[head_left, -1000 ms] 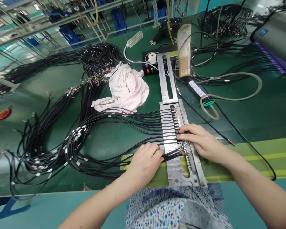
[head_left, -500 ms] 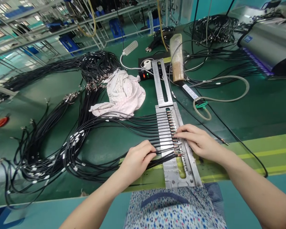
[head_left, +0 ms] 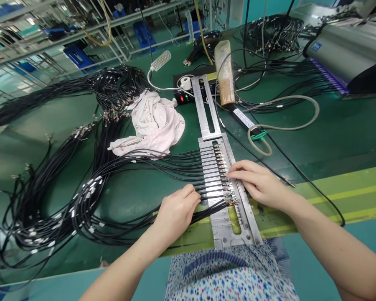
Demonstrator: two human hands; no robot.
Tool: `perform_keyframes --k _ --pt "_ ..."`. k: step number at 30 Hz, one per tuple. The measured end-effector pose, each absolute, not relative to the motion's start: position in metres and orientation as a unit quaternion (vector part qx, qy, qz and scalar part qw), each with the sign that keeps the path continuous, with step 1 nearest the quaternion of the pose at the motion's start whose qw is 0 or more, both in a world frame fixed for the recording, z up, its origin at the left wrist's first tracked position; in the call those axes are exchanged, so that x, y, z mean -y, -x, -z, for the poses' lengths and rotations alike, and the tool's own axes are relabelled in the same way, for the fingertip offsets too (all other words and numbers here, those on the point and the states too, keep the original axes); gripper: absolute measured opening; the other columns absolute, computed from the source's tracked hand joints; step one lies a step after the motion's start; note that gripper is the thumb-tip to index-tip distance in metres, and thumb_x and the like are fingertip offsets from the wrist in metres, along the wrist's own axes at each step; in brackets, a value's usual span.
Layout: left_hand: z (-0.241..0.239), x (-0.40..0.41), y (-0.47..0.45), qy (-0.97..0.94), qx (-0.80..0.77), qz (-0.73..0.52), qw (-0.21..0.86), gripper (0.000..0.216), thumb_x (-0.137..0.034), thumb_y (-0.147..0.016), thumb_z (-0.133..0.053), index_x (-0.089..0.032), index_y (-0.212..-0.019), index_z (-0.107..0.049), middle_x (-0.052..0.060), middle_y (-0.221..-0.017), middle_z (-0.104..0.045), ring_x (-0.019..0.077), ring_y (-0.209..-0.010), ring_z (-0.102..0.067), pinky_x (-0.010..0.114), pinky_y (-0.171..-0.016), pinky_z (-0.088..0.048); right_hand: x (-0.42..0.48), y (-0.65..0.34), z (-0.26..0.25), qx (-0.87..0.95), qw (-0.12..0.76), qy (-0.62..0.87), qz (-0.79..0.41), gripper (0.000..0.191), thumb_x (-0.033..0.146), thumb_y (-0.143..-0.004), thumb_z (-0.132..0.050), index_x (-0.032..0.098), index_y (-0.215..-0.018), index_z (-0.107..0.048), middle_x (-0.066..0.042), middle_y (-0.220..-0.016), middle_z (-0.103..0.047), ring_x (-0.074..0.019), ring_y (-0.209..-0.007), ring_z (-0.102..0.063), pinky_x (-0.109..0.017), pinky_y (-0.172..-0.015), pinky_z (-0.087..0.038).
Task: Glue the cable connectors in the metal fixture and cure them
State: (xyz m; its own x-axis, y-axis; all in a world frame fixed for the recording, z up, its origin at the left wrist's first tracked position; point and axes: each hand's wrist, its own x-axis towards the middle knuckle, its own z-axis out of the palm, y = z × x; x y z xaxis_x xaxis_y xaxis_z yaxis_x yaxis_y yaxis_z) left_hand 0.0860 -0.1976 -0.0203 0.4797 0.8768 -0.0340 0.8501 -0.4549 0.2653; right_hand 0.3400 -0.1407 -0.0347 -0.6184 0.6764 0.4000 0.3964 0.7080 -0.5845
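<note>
A metal fixture [head_left: 217, 228] with a slotted channel lies at the table's front edge. Black cables [head_left: 175, 161] run into it from the left, side by side, their metal connector ends [head_left: 219, 159] lined up along the slot. My left hand [head_left: 177, 209] is closed around black cables just left of the fixture; its fingertips are partly hidden. Below that hand, a bunch of cables [head_left: 211, 210] crosses the fixture at a slant with loose ends. My right hand [head_left: 258, 182] has thumb and fingers pinched at a connector in the row, palm over the fixture's right rail.
A crumpled pale cloth [head_left: 156, 121] lies beyond the cables. Large cable bundles [head_left: 59, 179] cover the left side. Behind the fixture are a black power box [head_left: 183, 98], a small lamp [head_left: 161, 61] and a wrapped-handle tool [head_left: 227, 92]. A grey machine [head_left: 347, 54] stands far right.
The whole view has shifted slightly, so the table's things appear further left. Both hands keep nearly the same place at the fixture, with the right fingertips a touch higher along the connector row.
</note>
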Motion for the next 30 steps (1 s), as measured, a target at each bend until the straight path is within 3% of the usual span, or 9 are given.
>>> perform_keyframes --k 10,17,24,27,30 --pt "0.028 0.200 -0.087 -0.858 -0.502 -0.066 0.085 0.029 -0.021 -0.095 -0.033 -0.016 -0.084 -0.060 0.003 -0.081 -0.055 0.0142 -0.071 -0.055 0.024 -0.063 -0.043 0.141 -0.342 0.036 0.877 0.306 0.304 -0.212 0.037 0.004 -0.084 -0.035 0.019 -0.102 -0.063 -0.009 -0.102 -0.058 -0.0172 -0.096 -0.054 -0.035 -0.080 -0.050" --pt "0.026 0.199 -0.094 -0.866 -0.498 -0.033 0.029 0.023 -0.014 -0.091 -0.039 -0.017 -0.080 -0.058 0.001 -0.076 -0.053 0.0143 -0.064 -0.052 0.025 -0.054 -0.039 0.140 -0.343 0.038 0.886 0.290 0.298 -0.203 0.036 0.004 -0.084 -0.036 0.018 -0.100 -0.065 -0.010 -0.103 -0.057 -0.0182 -0.097 -0.052 -0.035 -0.081 -0.048" --pt "0.029 0.201 -0.097 -0.882 -0.469 -0.030 -0.017 0.022 -0.005 -0.085 -0.041 -0.017 -0.072 -0.054 0.002 -0.074 -0.050 0.0147 -0.063 -0.049 0.025 -0.050 -0.035 0.147 -0.337 0.038 0.939 0.176 0.253 -0.149 0.054 -0.007 -0.072 -0.039 0.026 -0.106 -0.063 -0.009 -0.114 -0.054 -0.0242 -0.114 -0.042 -0.044 -0.088 -0.039" --pt "0.031 0.202 -0.094 -0.886 -0.462 -0.036 -0.008 0.018 -0.006 -0.086 -0.042 -0.016 -0.093 -0.056 0.002 -0.078 -0.052 0.0163 -0.070 -0.049 0.026 -0.053 -0.037 0.149 -0.334 0.038 0.951 0.146 0.249 -0.106 0.046 -0.004 -0.075 -0.043 0.024 -0.105 -0.063 -0.010 -0.115 -0.055 -0.0267 -0.115 -0.042 -0.046 -0.087 -0.039" --pt "0.032 0.203 -0.089 -0.901 -0.430 -0.049 0.021 0.033 -0.009 -0.089 -0.040 -0.019 -0.120 -0.047 0.001 -0.079 -0.051 0.0163 -0.070 -0.046 0.027 -0.058 -0.038 0.152 -0.331 0.037 0.958 0.146 0.241 -0.047 0.030 0.006 -0.083 -0.046 0.021 -0.102 -0.064 -0.010 -0.111 -0.058 -0.0281 -0.112 -0.044 -0.047 -0.086 -0.038"
